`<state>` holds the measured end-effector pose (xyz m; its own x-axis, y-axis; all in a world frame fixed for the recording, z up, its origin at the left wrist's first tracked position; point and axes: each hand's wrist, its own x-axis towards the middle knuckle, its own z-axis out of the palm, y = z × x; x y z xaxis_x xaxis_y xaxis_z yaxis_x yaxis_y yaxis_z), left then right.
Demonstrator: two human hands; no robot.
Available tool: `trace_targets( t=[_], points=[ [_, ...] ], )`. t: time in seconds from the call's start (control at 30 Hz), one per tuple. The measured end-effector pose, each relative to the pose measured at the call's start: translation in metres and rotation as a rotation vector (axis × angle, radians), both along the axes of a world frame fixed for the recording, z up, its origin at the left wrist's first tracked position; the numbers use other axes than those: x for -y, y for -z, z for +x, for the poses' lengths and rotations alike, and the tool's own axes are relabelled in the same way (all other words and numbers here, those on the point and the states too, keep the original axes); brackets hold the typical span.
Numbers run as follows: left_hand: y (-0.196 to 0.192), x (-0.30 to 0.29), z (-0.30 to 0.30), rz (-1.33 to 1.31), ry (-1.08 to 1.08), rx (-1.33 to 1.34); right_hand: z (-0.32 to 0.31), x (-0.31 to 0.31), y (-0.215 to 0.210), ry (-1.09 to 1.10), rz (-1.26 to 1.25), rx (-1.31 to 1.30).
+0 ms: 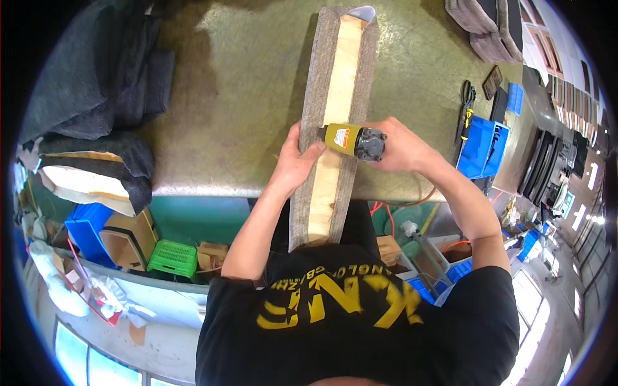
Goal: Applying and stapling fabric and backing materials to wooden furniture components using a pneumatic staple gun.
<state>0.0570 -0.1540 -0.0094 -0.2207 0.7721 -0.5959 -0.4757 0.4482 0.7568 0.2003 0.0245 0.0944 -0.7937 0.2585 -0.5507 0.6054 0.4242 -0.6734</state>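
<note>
A long wooden board [341, 77] wrapped in grey-brown fabric [313, 77] lies lengthwise before me, its near end against my body. A bare strip of wood shows between the folded fabric edges. My left hand [296, 162] grips the board's left side, thumb on top over the fabric fold; its other fingers are mostly hidden. In my right hand [402, 147] is a yellow staple gun [340, 137] with a black cap. It lies across the board, its nose at the left fabric fold beside my left thumb. The gun's handle is hidden from view.
The worktable [238, 83] carries dark upholstered pieces [84, 71] at left and more cushions [489, 29] at far right. Pliers [466, 106] and a blue bin [484, 148] sit at the right. An air hose [418, 201] runs near the front edge. Below stands a green crate [172, 258].
</note>
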Motion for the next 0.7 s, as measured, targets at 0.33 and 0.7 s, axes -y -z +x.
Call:
trace_targets(
  t=[0.33,0.7],
  points=[
    [-0.008,0.019,-0.014,-0.093,0.024,0.377,0.060,-0.021,0.002,0.552,0.377,0.050],
    [-0.004,0.017,-0.007,-0.145,0.044,0.351,0.022,0.022,-0.010,0.221,-0.052,-0.101]
  ],
)
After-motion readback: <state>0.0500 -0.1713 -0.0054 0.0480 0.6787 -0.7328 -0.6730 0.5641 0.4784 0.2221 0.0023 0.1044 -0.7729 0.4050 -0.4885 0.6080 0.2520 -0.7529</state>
